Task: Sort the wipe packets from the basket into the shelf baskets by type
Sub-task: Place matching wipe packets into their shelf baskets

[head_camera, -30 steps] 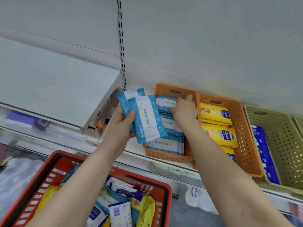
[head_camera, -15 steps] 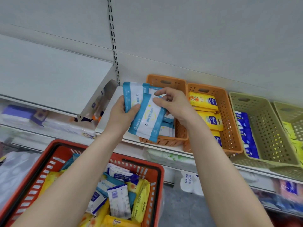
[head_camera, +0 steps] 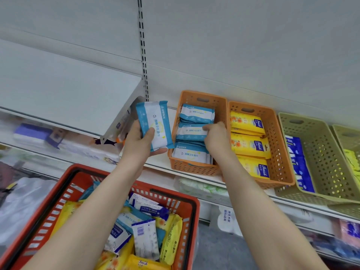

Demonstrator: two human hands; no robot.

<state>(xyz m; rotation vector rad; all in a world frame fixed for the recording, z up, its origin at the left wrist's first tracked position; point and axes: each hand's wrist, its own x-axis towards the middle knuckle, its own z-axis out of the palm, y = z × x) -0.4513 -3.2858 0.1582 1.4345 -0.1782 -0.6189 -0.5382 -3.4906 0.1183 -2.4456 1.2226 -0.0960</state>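
Note:
My left hand (head_camera: 142,142) grips a light-blue and white wipe packet (head_camera: 155,123) just left of the first orange shelf basket (head_camera: 191,168). That basket holds a row of matching blue-white packets (head_camera: 190,154). My right hand (head_camera: 216,139) reaches into it and pinches the edge of the middle packet (head_camera: 191,131). Below, the red shopping basket (head_camera: 179,199) carries mixed blue, white and yellow packets (head_camera: 144,236).
A second orange basket (head_camera: 280,158) holds yellow packets (head_camera: 249,145). A green basket (head_camera: 327,162) holds dark-blue packets (head_camera: 300,164), and another green basket (head_camera: 348,137) shows at the far right. A grey tilted shelf (head_camera: 68,102) juts out left. More goods sit on lower shelves.
My right hand took one blue-white packet from my left hand and carried it into the first orange basket. My left hand now holds a single packet.

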